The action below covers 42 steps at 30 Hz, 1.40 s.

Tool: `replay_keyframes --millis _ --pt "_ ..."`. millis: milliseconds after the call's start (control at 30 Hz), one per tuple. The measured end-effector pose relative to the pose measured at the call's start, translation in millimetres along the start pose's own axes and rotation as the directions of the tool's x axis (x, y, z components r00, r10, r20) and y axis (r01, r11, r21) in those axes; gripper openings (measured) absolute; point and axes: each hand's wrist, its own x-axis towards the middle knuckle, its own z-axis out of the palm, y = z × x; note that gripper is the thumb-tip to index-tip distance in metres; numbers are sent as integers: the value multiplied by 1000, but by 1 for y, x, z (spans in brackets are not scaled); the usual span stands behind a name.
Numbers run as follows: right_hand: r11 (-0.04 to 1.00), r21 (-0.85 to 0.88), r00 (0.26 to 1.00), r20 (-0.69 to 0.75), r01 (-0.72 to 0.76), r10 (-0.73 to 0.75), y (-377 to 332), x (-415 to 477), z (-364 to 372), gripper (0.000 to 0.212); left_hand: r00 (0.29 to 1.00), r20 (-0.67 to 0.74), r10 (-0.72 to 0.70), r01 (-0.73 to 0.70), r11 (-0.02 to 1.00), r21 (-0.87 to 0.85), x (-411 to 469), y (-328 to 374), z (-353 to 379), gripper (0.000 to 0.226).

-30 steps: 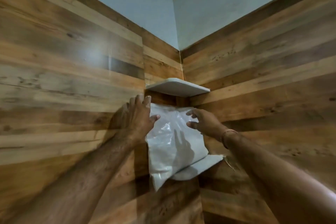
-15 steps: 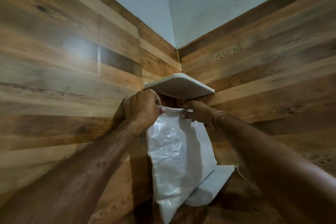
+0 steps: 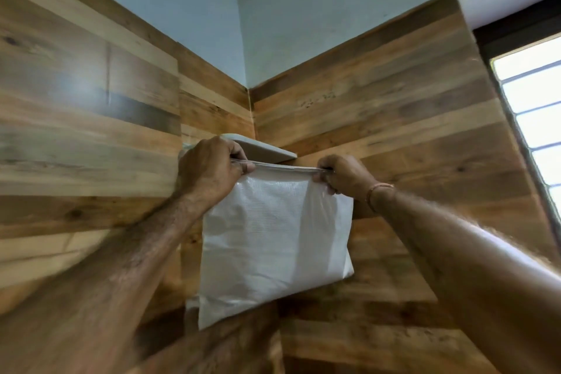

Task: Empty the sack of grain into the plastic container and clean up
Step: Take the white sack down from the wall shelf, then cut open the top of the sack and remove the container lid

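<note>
The sack (image 3: 273, 246) is now hanging higher, just under the corner shelf (image 3: 267, 150). Fingers of the left hand (image 3: 209, 173) and right hand (image 3: 343, 174) are pinching its top edge, so the carry toward the container is probably beginning.

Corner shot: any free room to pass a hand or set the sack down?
Open space right of the sack, between it and the right wall, and below its bottom edge. Crowded up top: left hand and right hand grip its edge close to the corner shelf. Shelf top not visible.
</note>
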Motion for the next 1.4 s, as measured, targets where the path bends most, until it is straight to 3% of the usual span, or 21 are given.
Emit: replay_keyframes --millis 167,333,567,733,933,1033,1133,1300,1400 --pt "998 -53 999 41 -27 30 39 -87 -80 28 999 42 -27 28 999 -28 -60 88 -10 22" --pt "993 -77 983 151 -93 104 100 -220 -149 32 972 210 -103 115 993 -42 -167 191 -18 24" --pt "958 -76 900 328 -278 287 171 -415 -220 40 852 515 -92 169 980 -106 -322 306 -31 32" --pt "925 -72 813 457 -372 362 197 -546 -244 23 750 658 -62 210 966 -149 -449 359 -47 28" --pt "884 -160 724 519 -440 454 222 -663 -245 22 659 736 -151 327 940 -100 -567 395 -61 19" --pt "883 -170 715 530 -437 456 227 -701 -243 29 641 751 -160 358 928 -107 -610 414 -72 16" --pt "879 -219 681 562 -424 468 231 -738 -243 20 604 779 -167 363 928 -82 -648 423 -82 19" --pt "870 -223 696 527 -441 488 229 -777 -240 26 579 796 -175 385 920 -78 -680 422 -95 20" --pt "836 -218 690 482 -503 541 223 -785 -235 28 511 848 -142 362 930 -62 -681 406 -99 30"
